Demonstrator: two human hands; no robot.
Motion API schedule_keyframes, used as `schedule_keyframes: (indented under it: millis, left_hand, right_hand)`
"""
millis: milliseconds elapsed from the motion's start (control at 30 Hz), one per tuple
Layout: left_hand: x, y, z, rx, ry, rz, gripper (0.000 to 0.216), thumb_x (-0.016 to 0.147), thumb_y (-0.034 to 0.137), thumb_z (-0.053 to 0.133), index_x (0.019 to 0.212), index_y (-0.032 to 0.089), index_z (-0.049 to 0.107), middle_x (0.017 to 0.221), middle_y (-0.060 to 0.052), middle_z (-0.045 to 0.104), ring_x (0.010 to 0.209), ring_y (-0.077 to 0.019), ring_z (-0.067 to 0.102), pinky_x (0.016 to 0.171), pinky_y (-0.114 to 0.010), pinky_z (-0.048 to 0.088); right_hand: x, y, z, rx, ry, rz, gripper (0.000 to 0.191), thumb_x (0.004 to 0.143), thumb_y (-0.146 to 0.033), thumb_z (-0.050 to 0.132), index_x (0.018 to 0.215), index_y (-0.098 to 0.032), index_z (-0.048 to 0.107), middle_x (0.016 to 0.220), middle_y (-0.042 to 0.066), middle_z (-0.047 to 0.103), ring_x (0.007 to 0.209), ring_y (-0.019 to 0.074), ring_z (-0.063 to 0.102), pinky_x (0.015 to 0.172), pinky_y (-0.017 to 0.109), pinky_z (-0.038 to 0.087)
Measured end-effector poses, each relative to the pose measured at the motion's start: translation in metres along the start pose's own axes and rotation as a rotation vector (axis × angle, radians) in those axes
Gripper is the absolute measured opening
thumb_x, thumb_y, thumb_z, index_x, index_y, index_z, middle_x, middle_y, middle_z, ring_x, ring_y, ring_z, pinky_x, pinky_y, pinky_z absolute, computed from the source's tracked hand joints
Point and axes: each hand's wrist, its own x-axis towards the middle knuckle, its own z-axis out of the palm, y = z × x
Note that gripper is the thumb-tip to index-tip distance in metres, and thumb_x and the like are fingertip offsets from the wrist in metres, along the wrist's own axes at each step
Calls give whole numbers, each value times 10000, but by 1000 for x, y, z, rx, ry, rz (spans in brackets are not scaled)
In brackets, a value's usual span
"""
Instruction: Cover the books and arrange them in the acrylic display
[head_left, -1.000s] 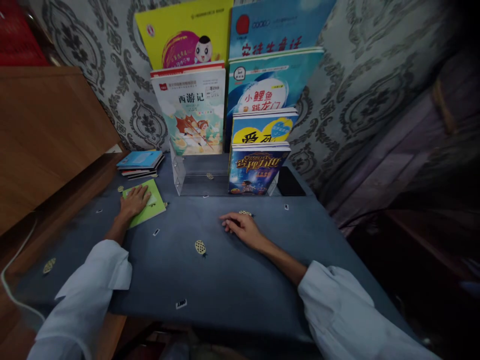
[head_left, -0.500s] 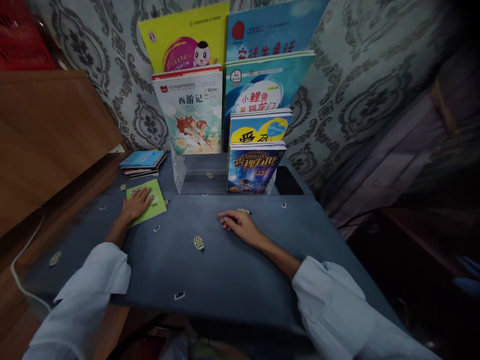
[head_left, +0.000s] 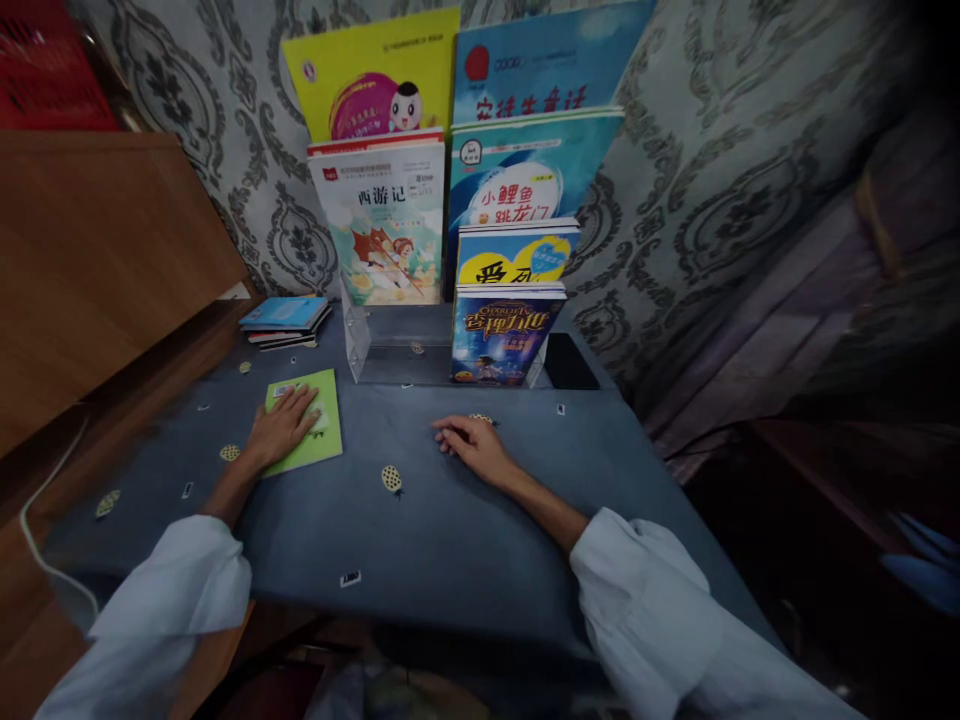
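Note:
My left hand (head_left: 283, 430) lies flat with its fingers stretched out on top of a thin green book (head_left: 328, 425), which rests on the dark grey tablecloth (head_left: 420, 540). It presses on the cover rather than gripping an edge. Towards the middle of the table, my right hand (head_left: 478, 447) rests on the cloth with the index finger extended and the other fingers loosely bent. Nothing shows in it. Behind both hands a clear book stand (head_left: 360, 345) holds several upright books, among them a white-and-green one (head_left: 386, 240) and a purple-blue one (head_left: 502, 340) in front.
A small stack of books (head_left: 285, 315) lies at the table's back left. Beside the stand on the right is a flat black object (head_left: 571, 360). A wooden panel (head_left: 112, 240) borders the left side, with a pale cable (head_left: 45, 565) below it. Patterned wallpaper (head_left: 285, 235) covers the back.
My left hand and the green book under it have moved a little to the right and nearer to me, away from the stack. My right hand has stayed nearly in place.

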Motion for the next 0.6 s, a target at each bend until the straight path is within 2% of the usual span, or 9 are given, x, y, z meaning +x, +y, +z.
schedule_keyframes:
  millis: [233, 367, 600]
  left_hand:
    - [-21, 23, -4, 7, -2, 58, 610, 1030, 505, 197, 1578, 272, 332, 1674, -32, 245, 1556, -291, 208, 1144, -618, 325]
    - [-30, 37, -4, -2, 1, 91, 590, 1035, 516, 217, 1569, 301, 345, 1669, -28, 268, 1551, -300, 222, 1136, -626, 333]
    - [-39, 81, -5, -25, 27, 207, 582, 1040, 518, 266, 1565, 282, 355, 1651, -67, 308, 1536, -323, 262, 1129, -670, 329]
  right_hand:
    - [-3, -3, 1, -81, 60, -44, 294, 890, -216, 491, 1035, -164, 742, 851, 68, 760, 683, 163, 711, 619, 276, 545]
    - [-4, -7, -1, -211, 117, -92, 283, 900, -204, 504, 1038, -179, 750, 868, 68, 762, 719, 179, 709, 709, 319, 552]
    - [-5, -7, -4, -381, 194, -135, 293, 913, -187, 505, 1086, -197, 741, 934, 73, 742, 807, 201, 676, 783, 351, 546]
